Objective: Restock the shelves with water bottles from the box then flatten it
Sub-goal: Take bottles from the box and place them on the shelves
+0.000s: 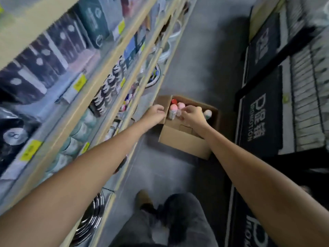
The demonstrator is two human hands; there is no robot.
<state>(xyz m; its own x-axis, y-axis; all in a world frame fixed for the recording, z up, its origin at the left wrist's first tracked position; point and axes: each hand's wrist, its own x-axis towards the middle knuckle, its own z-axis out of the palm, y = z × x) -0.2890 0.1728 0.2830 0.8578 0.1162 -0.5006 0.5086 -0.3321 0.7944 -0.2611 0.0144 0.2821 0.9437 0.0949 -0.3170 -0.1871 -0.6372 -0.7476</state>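
While I look down from the head camera, the nearest things are a grey trouser leg and a brown shoe at the bottom of the view, with both bare forearms stretching away from me toward the floor. The left hand sits at the left side of the open cardboard box, its fingers curled over the top edge of the raised left flap, gripping it. The right hand is inside the box opening, knuckles up, fingers bent down onto the tops of the water bottles. Motion blur keeps me from telling whether they close round a bottle or only touch the caps. The bottles stand upright in the far-left part of the box, pink and red caps between the two hands, and one pale cap just right of the right hand. The box rests on the grey floor, tight against the foot of the shelves on my left. Dark mats lie across the aisle on the right.
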